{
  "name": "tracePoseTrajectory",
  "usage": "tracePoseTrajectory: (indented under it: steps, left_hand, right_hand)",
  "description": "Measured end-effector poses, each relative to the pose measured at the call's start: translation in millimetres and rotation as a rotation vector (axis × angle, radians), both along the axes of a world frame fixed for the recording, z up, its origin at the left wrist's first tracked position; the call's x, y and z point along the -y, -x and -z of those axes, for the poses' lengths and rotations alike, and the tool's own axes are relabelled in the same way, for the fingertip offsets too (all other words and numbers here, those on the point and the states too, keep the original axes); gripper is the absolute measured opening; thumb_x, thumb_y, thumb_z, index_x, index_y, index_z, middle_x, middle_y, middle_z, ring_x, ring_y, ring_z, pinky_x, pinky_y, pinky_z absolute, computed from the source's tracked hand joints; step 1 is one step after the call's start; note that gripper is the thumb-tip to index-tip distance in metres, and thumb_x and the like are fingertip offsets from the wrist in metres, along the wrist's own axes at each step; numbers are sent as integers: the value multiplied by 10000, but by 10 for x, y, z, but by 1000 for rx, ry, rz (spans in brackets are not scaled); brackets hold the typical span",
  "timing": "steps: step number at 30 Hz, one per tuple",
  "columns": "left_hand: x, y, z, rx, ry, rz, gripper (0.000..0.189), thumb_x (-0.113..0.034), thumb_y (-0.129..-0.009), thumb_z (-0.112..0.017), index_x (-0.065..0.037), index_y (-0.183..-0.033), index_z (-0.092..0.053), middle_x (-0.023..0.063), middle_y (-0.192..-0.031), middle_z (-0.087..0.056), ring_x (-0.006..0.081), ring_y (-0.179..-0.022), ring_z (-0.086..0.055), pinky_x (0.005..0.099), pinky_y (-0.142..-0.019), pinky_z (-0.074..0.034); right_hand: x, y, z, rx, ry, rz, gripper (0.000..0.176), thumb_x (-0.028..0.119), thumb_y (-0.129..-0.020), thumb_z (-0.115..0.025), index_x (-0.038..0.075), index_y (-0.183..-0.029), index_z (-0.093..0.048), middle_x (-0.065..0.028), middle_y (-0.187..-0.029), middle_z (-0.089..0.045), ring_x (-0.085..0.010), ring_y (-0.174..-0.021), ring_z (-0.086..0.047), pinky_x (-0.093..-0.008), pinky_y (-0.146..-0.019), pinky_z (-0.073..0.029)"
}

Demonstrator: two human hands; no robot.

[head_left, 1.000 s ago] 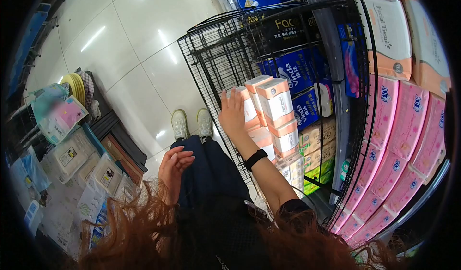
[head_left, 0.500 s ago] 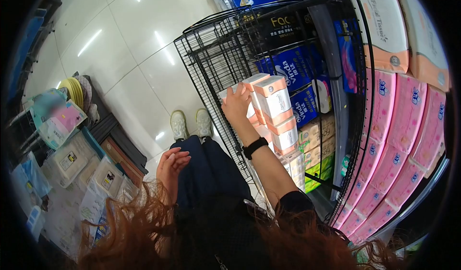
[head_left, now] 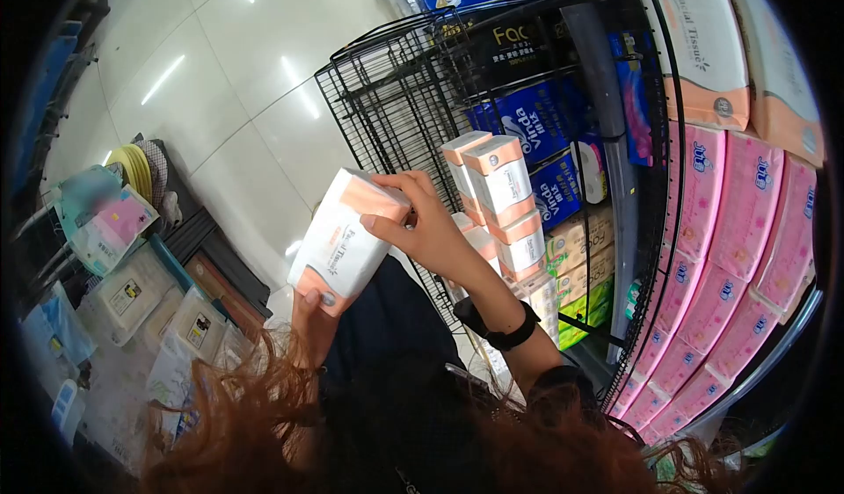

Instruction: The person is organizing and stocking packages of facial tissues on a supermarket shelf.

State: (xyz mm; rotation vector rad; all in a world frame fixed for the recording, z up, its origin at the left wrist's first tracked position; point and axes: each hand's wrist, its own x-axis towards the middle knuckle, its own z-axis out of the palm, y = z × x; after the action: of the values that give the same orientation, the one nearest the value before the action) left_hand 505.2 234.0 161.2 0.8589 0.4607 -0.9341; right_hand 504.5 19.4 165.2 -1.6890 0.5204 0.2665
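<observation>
A white and peach facial tissue pack (head_left: 347, 243) is held in front of my lap, tilted. My right hand (head_left: 422, 226) grips its upper right end, thumb on the printed face and fingers behind. Below, my left hand (head_left: 312, 323) holds the lower left end, its thumb on the near edge and its other fingers hidden behind the pack. To the right, matching small packs (head_left: 503, 182) stand stacked in the black wire rack (head_left: 378, 107).
Blue Vinda packs (head_left: 527, 125) and green packs (head_left: 585, 314) lie beyond the stack. Pink tissue packs (head_left: 747, 221) fill the right-hand shelf. At the left are clear-wrapped packs (head_left: 136, 292) and a yellow roll (head_left: 134, 164). Tiled floor (head_left: 211, 81) lies ahead.
My right hand has come away from the rack with a tissue pack and moved left, over my lap. My left hand, empty before, now holds the pack's lower end.
</observation>
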Motion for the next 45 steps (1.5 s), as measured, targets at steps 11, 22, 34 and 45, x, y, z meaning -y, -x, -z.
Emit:
tracePoseTrajectory:
  steps: [11, 22, 34, 45]
  left_hand:
    - [-180, 65, 263, 20, -147, -22, 734, -377, -760, -584, -12, -1321, -284, 140, -1238, -451, 280, -1101, -496, 397, -883, -432]
    - [-260, 84, 330, 142, -212, 39, 779, -362, -737, -605, -28, -1337, -237, 148, -1275, -399, 290, -1137, -464, 435, -863, -456]
    - [-264, 86, 283, 105, -285, 39, 743, -351, -768, -584, -21, -1332, -232, 157, -1274, -399, 295, -1162, -447, 433, -900, -432]
    - [-275, 95, 350, 79, -301, -6, 700, -310, -793, -567, -20, -1333, -230, 161, -1289, -388, 306, -1162, -445, 447, -906, -431]
  right_hand:
    - [1177, 641, 716, -286, 1176, -41, 797, 311, -670, -697, 55, -1323, -317, -247, -1222, -404, -450, -1133, -372, -484, -951, -323]
    - [1637, 412, 567, -282, -41, 964, 953, 526, -721, -636, -1, -1325, -121, -207, -1258, -350, -321, -1173, -388, -430, -941, -360]
    - [1744, 500, 549, -200, -650, 1131, 728, 578, -805, -478, 155, -1346, -235, -140, -1351, -284, -314, -1243, -331, -543, -933, -373]
    - [1585, 676, 781, -727, 215, 934, 1001, 628, -711, -531, -87, -1280, -120, -285, -1247, -319, -345, -1080, -490, -363, -620, -576]
